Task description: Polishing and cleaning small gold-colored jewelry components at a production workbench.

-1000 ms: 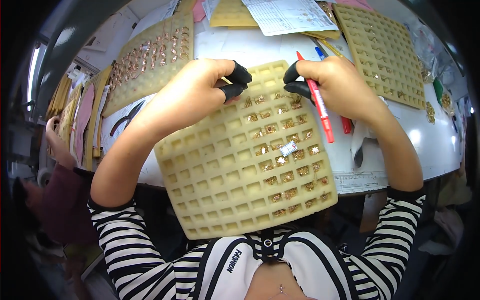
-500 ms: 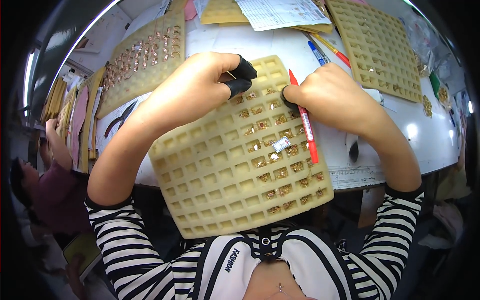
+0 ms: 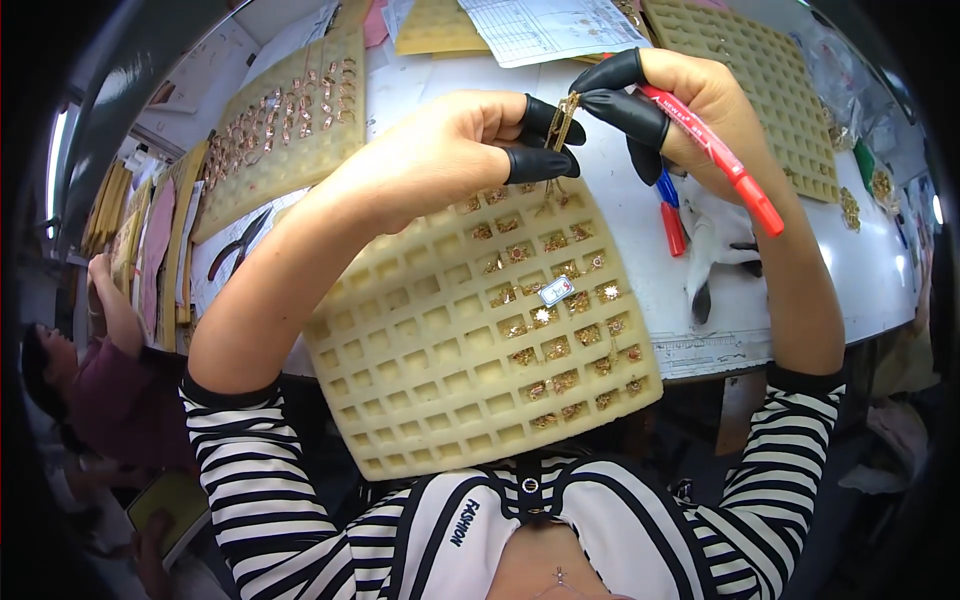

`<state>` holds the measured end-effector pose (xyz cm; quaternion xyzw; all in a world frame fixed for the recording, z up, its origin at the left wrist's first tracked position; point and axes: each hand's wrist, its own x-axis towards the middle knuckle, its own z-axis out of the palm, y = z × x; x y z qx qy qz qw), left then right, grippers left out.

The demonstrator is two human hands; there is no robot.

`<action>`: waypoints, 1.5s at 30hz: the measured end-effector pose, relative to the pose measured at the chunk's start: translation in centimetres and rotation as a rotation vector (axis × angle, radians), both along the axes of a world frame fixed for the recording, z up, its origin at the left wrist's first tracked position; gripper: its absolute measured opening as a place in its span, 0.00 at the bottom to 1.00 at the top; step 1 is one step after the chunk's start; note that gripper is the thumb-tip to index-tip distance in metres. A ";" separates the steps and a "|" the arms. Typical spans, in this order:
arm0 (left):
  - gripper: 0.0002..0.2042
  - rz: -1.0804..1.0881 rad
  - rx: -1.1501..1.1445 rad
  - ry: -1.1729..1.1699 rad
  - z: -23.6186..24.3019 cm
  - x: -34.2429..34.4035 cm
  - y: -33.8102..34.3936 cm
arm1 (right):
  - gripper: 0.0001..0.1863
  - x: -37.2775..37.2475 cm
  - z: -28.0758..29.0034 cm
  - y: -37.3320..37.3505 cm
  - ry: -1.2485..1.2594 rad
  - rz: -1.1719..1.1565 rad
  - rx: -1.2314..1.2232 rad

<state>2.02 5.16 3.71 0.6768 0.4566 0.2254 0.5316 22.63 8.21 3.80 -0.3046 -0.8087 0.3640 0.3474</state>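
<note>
A thin gold chain (image 3: 562,125) hangs doubled between my two hands, above the far end of a yellow foam tray (image 3: 430,340). Black finger cots cover the fingertips. My left hand (image 3: 450,140) pinches the chain from the left, while my right hand (image 3: 690,95) grips its top end. A red marker pen (image 3: 725,160) is also tucked in my right hand, slanting down to the right. Small gold jewelry pieces (image 3: 557,347) fill the pockets on the tray's right side, and a small white tag (image 3: 557,291) lies on them.
At the left rear, another foam tray (image 3: 290,110) carries rows of rose-gold rings. A third tray (image 3: 750,80) stands at the right rear. Printed sheets (image 3: 545,28) lie at the back, pliers (image 3: 238,245) on the left. Someone in a purple top (image 3: 110,385) sits far left.
My right hand has risen away from the tray, bringing the red marker along, and now meets my left hand. The gold chain has come into view between them. My left hand has shifted slightly right.
</note>
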 end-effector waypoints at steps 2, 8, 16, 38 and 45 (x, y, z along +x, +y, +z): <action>0.12 -0.004 -0.001 -0.035 -0.1 -0.1 0.2 | 0.08 0.1 0.5 -0.2 0.016 -0.040 -0.031; 0.11 -0.017 0.008 -0.054 -0.2 -0.3 0.0 | 0.07 0.7 0.6 0.2 -0.019 -0.010 -0.035; 0.15 0.018 0.089 -0.037 0.4 0.3 -0.5 | 0.07 0.1 1.0 -0.6 -0.053 -0.030 -0.047; 0.11 0.077 0.143 0.023 2.0 -2.3 -0.7 | 0.10 1.0 1.5 1.6 0.674 -0.304 -0.140; 0.09 0.097 0.265 0.186 1.1 -2.5 -0.2 | 0.06 0.4 -0.4 0.6 -0.102 -0.178 0.094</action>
